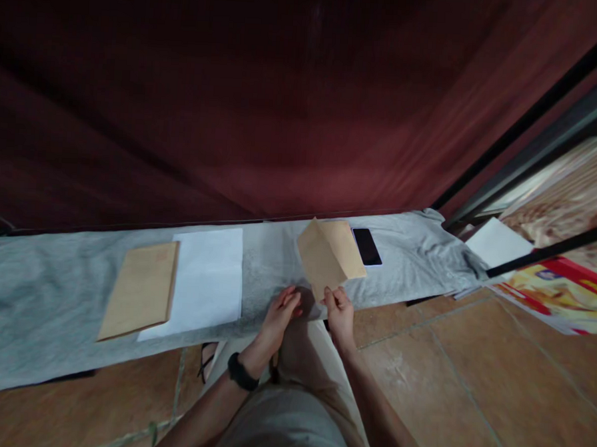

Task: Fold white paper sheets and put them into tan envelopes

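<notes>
My right hand (340, 314) pinches the near corner of a brown envelope (329, 256) and holds it up off the grey cloth (34, 303). Its flap or fold stands raised. My left hand (281, 314) hovers just left of the envelope's lower edge, fingers loosely curled, holding nothing I can see. A black band sits on my left wrist. A second brown envelope (141, 288) lies flat on the cloth to the left, beside a white sheet of paper (208, 280).
A black phone (367, 246) lies on the cloth behind the held envelope. A dark red curtain (235, 100) hangs at the back. White paper (497, 243) and a colourful printed sheet (560, 294) lie at right on the tiled floor (470, 392).
</notes>
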